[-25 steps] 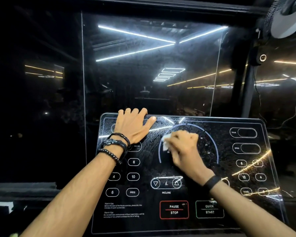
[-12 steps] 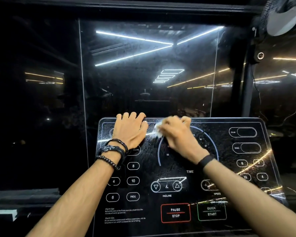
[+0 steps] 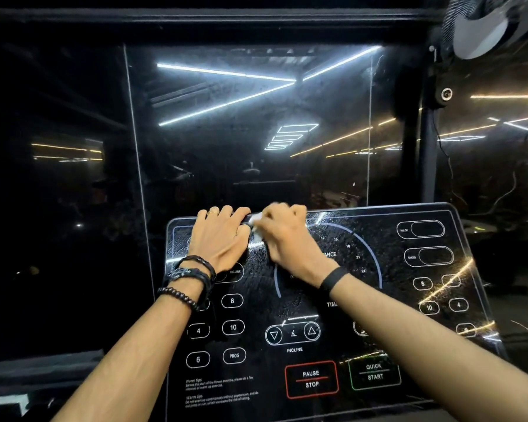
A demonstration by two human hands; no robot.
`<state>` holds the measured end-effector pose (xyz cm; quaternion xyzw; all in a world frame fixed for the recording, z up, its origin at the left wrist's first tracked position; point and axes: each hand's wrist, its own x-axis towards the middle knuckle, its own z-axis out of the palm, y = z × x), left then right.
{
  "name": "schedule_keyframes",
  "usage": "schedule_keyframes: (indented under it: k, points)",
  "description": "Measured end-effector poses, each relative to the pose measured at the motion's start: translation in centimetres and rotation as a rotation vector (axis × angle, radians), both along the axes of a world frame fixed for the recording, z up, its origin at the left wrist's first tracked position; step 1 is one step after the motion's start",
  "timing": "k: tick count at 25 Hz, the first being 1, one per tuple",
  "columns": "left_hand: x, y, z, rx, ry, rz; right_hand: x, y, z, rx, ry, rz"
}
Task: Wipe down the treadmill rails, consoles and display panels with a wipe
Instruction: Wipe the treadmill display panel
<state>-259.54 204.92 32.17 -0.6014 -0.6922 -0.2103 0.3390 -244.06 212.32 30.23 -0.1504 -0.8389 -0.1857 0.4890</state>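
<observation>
The right hand (image 3: 282, 236) curls around a white wipe (image 3: 255, 229), pressing it against the top edge of the black treadmill console (image 3: 393, 300). Just beside it, touching, the left hand (image 3: 220, 239) rests flat with straight fingers on the console's upper left, bracelets (image 3: 189, 278) at the wrist.

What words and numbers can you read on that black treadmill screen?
All on the console panel:
"PAUSE STOP", red box
"QUICK START", green box
"INCLINE", under the arrows
"PROG"
"8", "10", "4", "6", left buttons
"PULSE"
Dial numbers "12" to "24"
Warm tips text: too small to read.
</observation>
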Motion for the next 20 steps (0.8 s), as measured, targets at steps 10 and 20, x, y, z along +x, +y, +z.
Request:
schedule_keyframes:
  k: [10, 20]
  points:
    - [3.3, 1.5, 0.5, -0.077, -0.021, -0.122, 5.9, 1.1, -2.6, 0.090, -0.213, -0.024]
    - [4.8, 2.2, 0.2, -0.116, 0.085, 0.007, 9.3, 2.4, -2.0, 0.107, -0.243, -0.083]
